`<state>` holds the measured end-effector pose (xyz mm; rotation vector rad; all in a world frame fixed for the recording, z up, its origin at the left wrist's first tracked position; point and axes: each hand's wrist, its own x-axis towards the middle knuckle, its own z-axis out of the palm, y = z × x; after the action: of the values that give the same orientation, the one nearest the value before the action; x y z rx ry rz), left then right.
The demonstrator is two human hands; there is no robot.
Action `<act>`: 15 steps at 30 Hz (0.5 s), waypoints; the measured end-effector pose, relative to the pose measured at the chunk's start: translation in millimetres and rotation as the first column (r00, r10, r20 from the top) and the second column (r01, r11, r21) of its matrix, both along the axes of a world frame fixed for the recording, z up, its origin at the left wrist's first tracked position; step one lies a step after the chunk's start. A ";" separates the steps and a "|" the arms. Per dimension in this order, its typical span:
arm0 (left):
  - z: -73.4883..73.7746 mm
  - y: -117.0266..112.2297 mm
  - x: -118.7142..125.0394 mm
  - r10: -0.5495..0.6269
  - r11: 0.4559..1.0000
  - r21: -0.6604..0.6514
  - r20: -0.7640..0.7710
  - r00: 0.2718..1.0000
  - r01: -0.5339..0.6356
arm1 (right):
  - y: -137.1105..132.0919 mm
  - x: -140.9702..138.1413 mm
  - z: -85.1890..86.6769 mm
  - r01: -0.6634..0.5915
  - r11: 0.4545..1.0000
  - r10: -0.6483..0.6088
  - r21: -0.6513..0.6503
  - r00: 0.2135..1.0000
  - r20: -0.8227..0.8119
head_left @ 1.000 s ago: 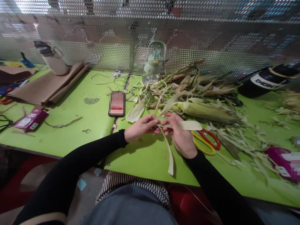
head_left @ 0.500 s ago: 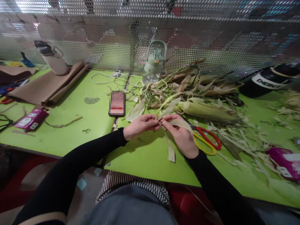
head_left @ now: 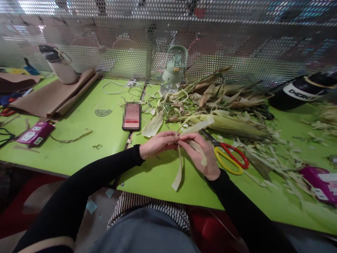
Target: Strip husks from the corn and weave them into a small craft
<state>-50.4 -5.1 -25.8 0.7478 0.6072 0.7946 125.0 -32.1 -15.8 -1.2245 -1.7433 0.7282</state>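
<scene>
My left hand (head_left: 159, 143) and my right hand (head_left: 201, 154) meet above the green table, fingertips pinched together on pale corn husk strips (head_left: 197, 126). One strip end points up to the right, another lies across my right palm, and a third hangs down toward the table. The exact spot where the strips cross is covered by my fingers. Scissors (head_left: 231, 158) with one red and one yellow handle lie just right of my right hand. A broad loose husk piece (head_left: 153, 124) rests beyond my left hand.
A heap of husks (head_left: 207, 96) and shreds spreads behind and to the right. A phone (head_left: 132, 116) lies left of centre. Behind it stand a green-lidded bottle (head_left: 173, 72) and a perforated metal screen (head_left: 118, 45). Brown paper (head_left: 39, 102) lies far left; a black bottle (head_left: 297, 93) leans right.
The hanging strip end has swung left. The upper strip now points further right, and the strip by my right palm has curled downward. Both hands stay nearly in place, still pinching.
</scene>
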 end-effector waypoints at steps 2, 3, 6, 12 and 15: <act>-1.2 1.8 -0.8 0.009 1.000 -0.017 -0.008 1.000 -0.009 | 1.1 2.1 1.7 -0.031 0.998 0.031 -0.052 0.999 -0.017; -1.5 2.8 -1.1 0.015 0.999 -0.028 -0.007 1.000 -0.015 | 2.1 3.3 2.3 -0.038 0.997 0.036 -0.074 0.999 -0.036; -1.9 5.0 -1.2 0.010 1.000 -0.026 0.010 1.000 -0.009 | 5.5 5.8 1.6 -0.038 0.995 0.030 -0.088 0.995 -0.097; -6.4 4.8 2.2 0.047 0.982 0.186 -0.119 0.992 -0.025 | 6.0 4.4 -0.8 -0.042 0.997 0.038 -0.072 0.998 -0.048; -8.1 5.7 2.6 0.074 0.969 0.245 -0.200 0.977 -0.023 | 4.6 2.6 -0.5 -0.018 0.995 0.018 -0.099 1.000 0.000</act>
<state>-47.7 0.6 -33.9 1.0527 0.7264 0.8514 127.6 -27.4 -16.3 -1.2774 -1.7386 0.8331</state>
